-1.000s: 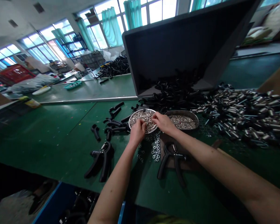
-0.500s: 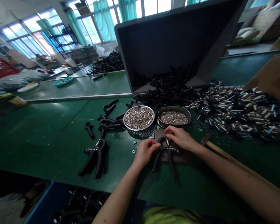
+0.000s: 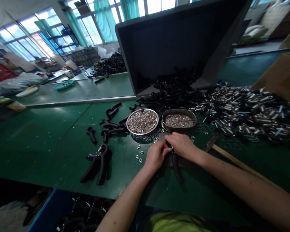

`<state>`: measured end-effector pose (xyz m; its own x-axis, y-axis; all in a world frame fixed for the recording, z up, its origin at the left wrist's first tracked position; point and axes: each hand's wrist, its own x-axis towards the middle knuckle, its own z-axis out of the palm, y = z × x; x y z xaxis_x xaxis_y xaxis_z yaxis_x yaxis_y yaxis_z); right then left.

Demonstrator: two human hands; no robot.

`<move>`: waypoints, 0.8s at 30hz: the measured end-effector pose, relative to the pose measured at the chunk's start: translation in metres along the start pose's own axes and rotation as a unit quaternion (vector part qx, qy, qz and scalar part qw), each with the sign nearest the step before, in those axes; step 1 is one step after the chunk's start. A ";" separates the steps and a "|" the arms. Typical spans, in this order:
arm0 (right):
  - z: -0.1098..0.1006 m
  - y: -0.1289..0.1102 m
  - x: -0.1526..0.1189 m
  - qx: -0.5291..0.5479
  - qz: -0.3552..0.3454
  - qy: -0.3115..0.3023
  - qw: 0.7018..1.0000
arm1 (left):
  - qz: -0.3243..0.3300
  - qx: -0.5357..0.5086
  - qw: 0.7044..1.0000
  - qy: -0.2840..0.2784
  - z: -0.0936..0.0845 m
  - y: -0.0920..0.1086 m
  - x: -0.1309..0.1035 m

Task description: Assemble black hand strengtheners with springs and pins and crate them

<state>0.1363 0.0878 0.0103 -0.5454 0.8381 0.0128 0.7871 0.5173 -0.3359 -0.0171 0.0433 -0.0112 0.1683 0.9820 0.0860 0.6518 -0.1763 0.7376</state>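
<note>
A black plastic spring clamp (image 3: 176, 168) lies on a flat metal plate (image 3: 161, 137) in front of me; one handle shows below my hands, while its jaws are mostly covered. My left hand (image 3: 156, 155) is closed at the clamp's left side, thumb and forefinger pinched near its pivot. Over the upper right part bends my right hand (image 3: 181, 143), its fingers closed on the clamp; the fingertips are partly hidden. Another clamp (image 3: 101, 165) with a metal spring rests on the green bench to the left.
A round dish (image 3: 157, 124) of metal pins and an oval tin (image 3: 194, 123) of small parts stand behind my hands. Loose metal rings (image 3: 137, 157) lie nearby. A hammer (image 3: 211, 143) is at the right, before a heap of springs and bolts (image 3: 253, 112). Behind looms a tipped dark bin (image 3: 178, 45).
My right hand has moved left and down over the clamp, closing in on my left hand. The clamp's ring and left handle, visible earlier, are now covered.
</note>
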 end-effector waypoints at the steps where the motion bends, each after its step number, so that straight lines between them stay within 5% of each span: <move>1: 0.000 -0.001 -0.001 -0.010 -0.001 -0.003 1.000 | 0.011 0.016 1.000 -0.003 0.000 0.000 0.000; 5: -0.005 0.015 -0.020 -0.038 0.011 0.023 0.999 | 0.058 0.090 0.994 -0.022 0.000 -0.001 0.001; 8: -0.011 0.048 -0.060 -0.064 0.046 0.090 0.993 | 0.106 0.169 0.979 -0.041 -0.001 0.001 0.001; 15: 0.000 0.112 -0.178 -0.085 0.294 0.093 0.947 | 0.178 0.234 0.952 -0.083 -0.002 0.008 0.001; 19: -0.009 0.087 -0.165 0.043 0.338 0.090 0.936 | 0.154 0.198 0.966 -0.061 -0.001 0.003 0.000; 24: -0.029 0.027 -0.103 0.168 0.135 0.111 0.970 | 0.147 0.184 0.971 -0.049 0.000 0.004 0.000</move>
<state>0.2219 0.0204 0.0274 -0.2267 0.9713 0.0715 0.7338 0.2186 -0.6433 -0.0148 0.0427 -0.0080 0.4450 0.8772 0.1800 0.7813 -0.4786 0.4006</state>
